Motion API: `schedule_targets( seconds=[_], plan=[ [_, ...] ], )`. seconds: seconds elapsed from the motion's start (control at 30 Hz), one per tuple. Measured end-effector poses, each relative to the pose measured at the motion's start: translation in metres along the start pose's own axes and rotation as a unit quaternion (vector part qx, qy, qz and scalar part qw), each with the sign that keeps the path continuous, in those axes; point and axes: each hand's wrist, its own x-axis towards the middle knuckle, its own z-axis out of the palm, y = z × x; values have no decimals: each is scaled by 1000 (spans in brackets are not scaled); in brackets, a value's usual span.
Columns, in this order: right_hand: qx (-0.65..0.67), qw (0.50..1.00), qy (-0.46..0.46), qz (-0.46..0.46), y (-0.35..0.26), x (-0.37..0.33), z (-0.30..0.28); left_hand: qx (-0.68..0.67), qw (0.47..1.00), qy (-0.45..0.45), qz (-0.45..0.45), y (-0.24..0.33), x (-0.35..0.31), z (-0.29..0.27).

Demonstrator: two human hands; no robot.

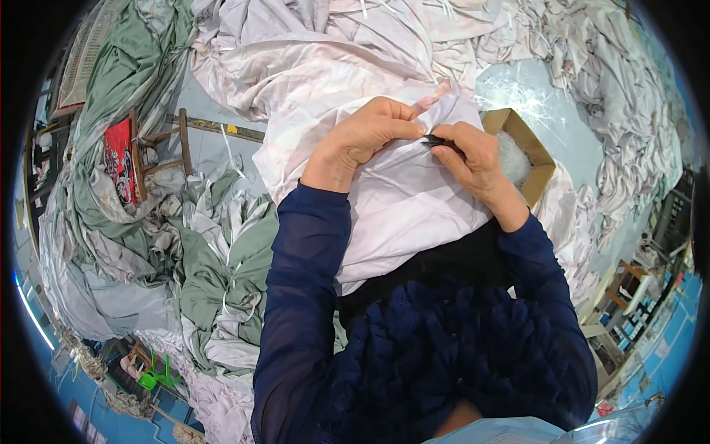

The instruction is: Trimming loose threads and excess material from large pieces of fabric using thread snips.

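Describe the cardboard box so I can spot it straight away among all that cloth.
Start at the pale pink sheet across the person's lap. Just beyond the right hand, past the sheet's edge, sits the cardboard box. It is the only stiff brown thing among soft cloth, open-topped, with white fluff inside.

My arms are covered to the wrists in thin, slightly sheer dark navy sleeves [303, 296]. Lower down, my top [444, 348] is the same navy, textured with ruffled, lacy folds. My left hand [362, 140] and right hand [473, 159] are bare, without rings or gloves.
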Motion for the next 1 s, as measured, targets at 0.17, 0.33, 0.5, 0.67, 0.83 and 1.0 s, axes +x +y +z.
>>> schedule_targets(
  seconds=[0.17, 0.33, 0.5, 0.67, 0.83, 1.0],
  plan=[
    [0, 1000, 1, -5, 1, 1, 0, -6, 1000, -4, -5, 4, -2, 3],
    [3, 1000, 1, -16, 0, 3, -2, -5, 1000, -11, -5, 1, 0, 0],
    [42, 998, 11, 45, 2, -3, -2, -16, 1000, -15, -1, 0, 0, -1],
    [16, 1000, 19, 14, 4, -4, -2, -33, 999, -14, -11, 5, -2, 2],
    [-21, 1000, 13, -8, -1, 1, -4, -26, 999, -18, -6, 1, 2, -2],
    [-25, 1000, 13, -6, -2, 3, -4, -23, 1000, -14, -3, 2, 1, 0]
  ],
)
